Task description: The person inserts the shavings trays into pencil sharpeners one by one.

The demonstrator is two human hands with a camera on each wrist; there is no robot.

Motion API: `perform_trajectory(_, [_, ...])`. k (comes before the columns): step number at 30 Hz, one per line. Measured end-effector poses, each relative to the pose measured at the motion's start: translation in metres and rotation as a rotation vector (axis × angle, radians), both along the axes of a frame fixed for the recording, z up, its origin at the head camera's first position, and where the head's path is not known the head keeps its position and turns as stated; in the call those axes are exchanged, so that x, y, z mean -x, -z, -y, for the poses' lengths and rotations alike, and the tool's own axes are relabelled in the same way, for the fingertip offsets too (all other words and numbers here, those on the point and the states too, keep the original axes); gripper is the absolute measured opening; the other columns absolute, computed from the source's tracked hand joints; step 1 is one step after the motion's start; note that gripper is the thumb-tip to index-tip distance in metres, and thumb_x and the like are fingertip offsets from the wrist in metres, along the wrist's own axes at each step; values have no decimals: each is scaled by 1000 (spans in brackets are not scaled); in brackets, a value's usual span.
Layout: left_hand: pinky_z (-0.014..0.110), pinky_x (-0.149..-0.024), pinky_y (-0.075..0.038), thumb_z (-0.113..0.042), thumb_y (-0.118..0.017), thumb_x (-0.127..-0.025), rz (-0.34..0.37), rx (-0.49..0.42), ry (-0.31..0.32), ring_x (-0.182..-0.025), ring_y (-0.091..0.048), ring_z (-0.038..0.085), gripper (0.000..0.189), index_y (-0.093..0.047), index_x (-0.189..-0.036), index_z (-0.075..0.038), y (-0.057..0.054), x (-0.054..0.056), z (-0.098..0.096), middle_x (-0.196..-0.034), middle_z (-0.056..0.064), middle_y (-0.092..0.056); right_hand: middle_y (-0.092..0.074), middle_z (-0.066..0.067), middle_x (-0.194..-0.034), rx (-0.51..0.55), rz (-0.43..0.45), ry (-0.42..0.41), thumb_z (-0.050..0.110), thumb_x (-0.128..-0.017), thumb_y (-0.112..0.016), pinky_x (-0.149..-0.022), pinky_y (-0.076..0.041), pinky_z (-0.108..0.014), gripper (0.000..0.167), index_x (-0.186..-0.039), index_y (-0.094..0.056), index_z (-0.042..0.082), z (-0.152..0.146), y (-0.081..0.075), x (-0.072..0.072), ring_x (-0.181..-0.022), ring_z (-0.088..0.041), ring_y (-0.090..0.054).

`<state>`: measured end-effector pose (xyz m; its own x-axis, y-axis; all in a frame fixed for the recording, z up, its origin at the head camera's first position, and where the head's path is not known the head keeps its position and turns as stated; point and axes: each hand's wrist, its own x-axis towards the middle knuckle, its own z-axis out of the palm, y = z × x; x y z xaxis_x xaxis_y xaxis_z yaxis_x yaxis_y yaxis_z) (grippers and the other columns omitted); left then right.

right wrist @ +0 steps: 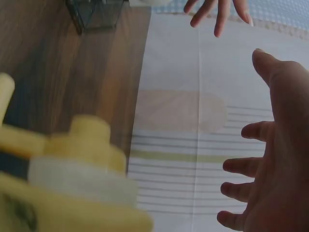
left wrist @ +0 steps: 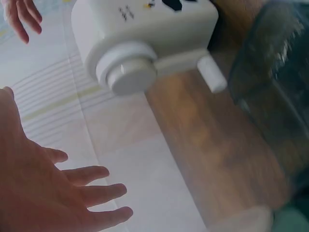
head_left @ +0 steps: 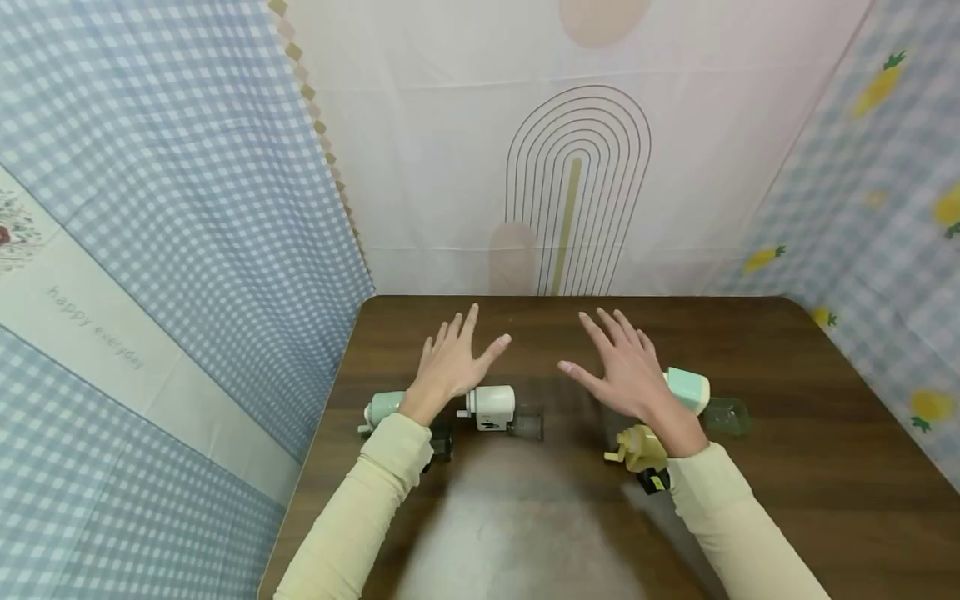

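My left hand (head_left: 450, 362), fingers spread and thumb out, hovers over the table and holds nothing. Close to its wrist is a white hand-crank pencil sharpener (head_left: 495, 406) with a clear drawer (head_left: 528, 422) sticking out; its crank (left wrist: 212, 73) shows in the left wrist view. A mint green sharpener (head_left: 386, 407) with a dark see-through drawer (head_left: 441, 444) is partly covered by the left forearm. With spread fingers, my right hand (head_left: 626, 375) is empty too. Beneath its wrist lie a yellow crank sharpener (head_left: 641, 448) and another mint sharpener (head_left: 687, 390), both partly hidden.
A brown wooden table (head_left: 555, 350) carries everything. Beside the yellow sharpener sits a black piece (head_left: 654, 480) with a yellow mark. A greenish clear drawer (head_left: 726, 416) extends from the right mint sharpener. Cloth hangings (head_left: 435, 167) stand behind the table and along both sides.
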<state>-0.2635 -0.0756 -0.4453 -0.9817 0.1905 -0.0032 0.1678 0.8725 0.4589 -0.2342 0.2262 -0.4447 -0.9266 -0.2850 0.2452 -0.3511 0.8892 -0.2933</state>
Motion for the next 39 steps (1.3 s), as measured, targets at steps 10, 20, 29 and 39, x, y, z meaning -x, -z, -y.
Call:
perform_trajectory(10, [66,-120,-29,-92,-18,-93,64,16,-80,-149,-41,44,104,-7,-173,-24,-13,-4,39,-167,22,-36,-34,-20,-167,52,9,-107,67,-100,-60,-113,-29,-75,91,-170,-25,21,31,-8,-8,-154,-44,-28])
perform_trajectory(20, [72,-115,-32,-90,-29,-95,135,87,-88,-150,-39,47,107,-28,-169,-13,-10,-15,78,-165,26,-37,-37,-13,-167,59,-54,-191,70,-97,-61,-110,-36,-73,91,-170,-27,26,63,-2,-15,-152,-39,-34])
perform_trajectory(29, [74,-113,-32,-89,-44,-92,215,125,-40,-149,-40,49,108,-32,-168,-14,-2,-30,100,-164,27,-38,-42,-13,-164,93,-72,-318,65,-97,-67,-110,-40,-67,90,-168,-33,23,94,10,-19,-149,-37,-39])
perform_trajectory(39, [74,-110,-36,-75,-70,-88,296,171,65,-146,-41,53,104,-35,-166,-14,2,-34,108,-164,26,-39,-47,-12,-159,170,-102,-476,54,-94,-78,-114,-43,-54,87,-162,-42,12,127,15,-25,-146,-30,-43])
